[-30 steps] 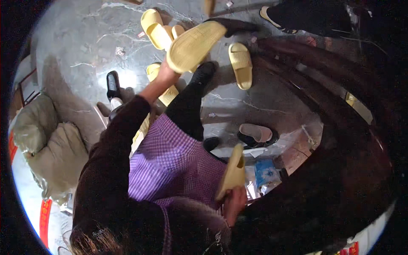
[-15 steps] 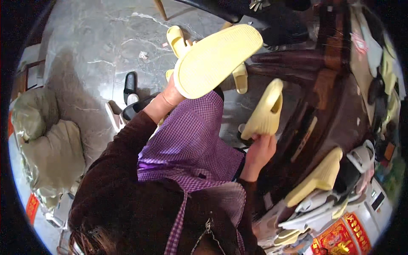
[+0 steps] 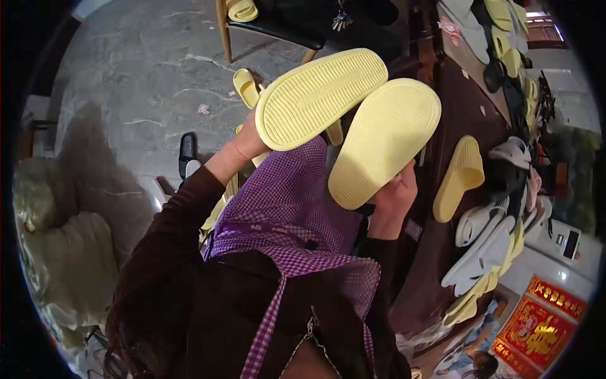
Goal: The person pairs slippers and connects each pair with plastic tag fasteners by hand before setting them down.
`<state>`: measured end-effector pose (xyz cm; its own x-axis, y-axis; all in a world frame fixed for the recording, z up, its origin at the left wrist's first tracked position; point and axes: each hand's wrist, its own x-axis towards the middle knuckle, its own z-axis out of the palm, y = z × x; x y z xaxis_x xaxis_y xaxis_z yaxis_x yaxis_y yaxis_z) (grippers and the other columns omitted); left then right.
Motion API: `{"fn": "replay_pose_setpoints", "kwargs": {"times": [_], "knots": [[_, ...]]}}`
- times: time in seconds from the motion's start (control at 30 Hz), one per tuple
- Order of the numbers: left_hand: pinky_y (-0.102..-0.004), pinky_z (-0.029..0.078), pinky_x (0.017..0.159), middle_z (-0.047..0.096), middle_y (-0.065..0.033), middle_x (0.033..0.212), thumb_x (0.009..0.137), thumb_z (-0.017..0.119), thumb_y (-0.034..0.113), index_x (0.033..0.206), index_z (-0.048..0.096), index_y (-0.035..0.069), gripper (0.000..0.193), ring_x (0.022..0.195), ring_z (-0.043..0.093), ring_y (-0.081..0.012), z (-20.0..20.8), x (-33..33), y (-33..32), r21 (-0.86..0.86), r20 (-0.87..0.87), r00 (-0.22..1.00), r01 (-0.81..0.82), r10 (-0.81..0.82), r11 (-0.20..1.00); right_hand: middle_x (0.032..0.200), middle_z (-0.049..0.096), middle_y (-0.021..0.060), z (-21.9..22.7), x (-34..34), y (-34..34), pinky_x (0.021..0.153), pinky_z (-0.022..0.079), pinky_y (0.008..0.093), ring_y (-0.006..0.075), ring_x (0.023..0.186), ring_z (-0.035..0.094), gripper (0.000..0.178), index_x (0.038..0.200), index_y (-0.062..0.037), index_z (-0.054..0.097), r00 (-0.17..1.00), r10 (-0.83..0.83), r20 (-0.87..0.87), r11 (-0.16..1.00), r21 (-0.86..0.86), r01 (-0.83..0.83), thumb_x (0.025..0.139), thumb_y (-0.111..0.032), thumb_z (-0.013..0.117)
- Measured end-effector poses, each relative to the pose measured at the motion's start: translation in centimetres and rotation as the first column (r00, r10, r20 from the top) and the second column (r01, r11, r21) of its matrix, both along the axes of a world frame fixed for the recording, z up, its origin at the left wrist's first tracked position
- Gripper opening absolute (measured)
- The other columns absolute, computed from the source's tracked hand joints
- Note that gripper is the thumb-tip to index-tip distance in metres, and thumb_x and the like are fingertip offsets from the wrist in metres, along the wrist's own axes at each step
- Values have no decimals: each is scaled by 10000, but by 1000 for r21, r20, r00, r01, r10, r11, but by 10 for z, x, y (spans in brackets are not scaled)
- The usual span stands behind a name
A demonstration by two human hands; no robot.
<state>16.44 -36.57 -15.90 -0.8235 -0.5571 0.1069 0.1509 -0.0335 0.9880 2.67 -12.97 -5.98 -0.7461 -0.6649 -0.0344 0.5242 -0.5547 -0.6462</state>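
In my left hand (image 3: 248,140) is a yellow slide slipper (image 3: 319,101), its ribbed sole turned up toward me. The fingers of that hand are mostly hidden behind the slipper. My right hand (image 3: 396,194) grips a second yellow slipper (image 3: 388,140) near its lower end, also sole up; part of its sole looks smooth in the light. Side by side over my lap, the two slippers come close together, the right one a little lower. Beneath them lies my purple checked apron (image 3: 271,202).
On the dark brown table (image 3: 416,278) to my right lie a yellow slipper (image 3: 459,180) and several white slippers (image 3: 483,243). More yellow slippers (image 3: 246,87) and a black one (image 3: 187,149) are on the grey floor. A chair (image 3: 278,28) stands ahead; pale sacks (image 3: 79,265) sit at left.
My right hand has raised its slipper and turned it from side-on to sole up, beside the left one. The left slipper stays sole up, tilted slightly. The view has shifted toward the right.
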Motion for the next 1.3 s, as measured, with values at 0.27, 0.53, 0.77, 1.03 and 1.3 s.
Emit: {"fn": "replay_pose_setpoints", "kwargs": {"times": [0.27,0.53,0.77,1.03,1.3], "knots": [[-322,497,834,570,-120,1165,765,691,78,1234,463,15,525,1032,577,-202,37,30,19,-134,21,1000,-10,13,991,1149,550,211,-15,-4,18,879,479,400,298,996,577,344,1149,96,499,924,-127,361,992,56,115,926,-133,373],[-319,465,884,564,-117,1173,777,684,82,1240,463,22,517,1066,556,-207,43,41,30,-529,20,999,-18,33,848,1153,537,242,-15,-3,35,867,491,444,341,1013,575,363,1148,118,481,934,-22,357,989,-131,73,920,-129,343],[-353,424,933,567,-120,1171,768,668,71,1206,513,47,465,1102,529,-258,25,51,22,-803,35,990,-51,133,594,1129,552,235,1,0,26,855,506,423,322,991,590,341,1131,113,492,960,-36,277,990,-122,72,924,-109,336],[-386,394,959,572,-140,1153,756,620,22,1124,584,49,371,1116,510,-310,21,56,16,-865,-42,988,-111,149,490,1103,565,232,4,3,13,835,520,409,317,971,600,335,1128,105,496,953,-63,296,992,-87,93,931,-110,330],[-395,420,919,585,-155,1118,759,601,-16,1101,586,38,346,1084,531,-323,25,53,24,-733,-80,986,-156,144,662,1116,563,223,5,0,19,839,516,410,313,980,596,346,1148,92,491,948,-84,306,990,-80,113,935,-137,344]]}}
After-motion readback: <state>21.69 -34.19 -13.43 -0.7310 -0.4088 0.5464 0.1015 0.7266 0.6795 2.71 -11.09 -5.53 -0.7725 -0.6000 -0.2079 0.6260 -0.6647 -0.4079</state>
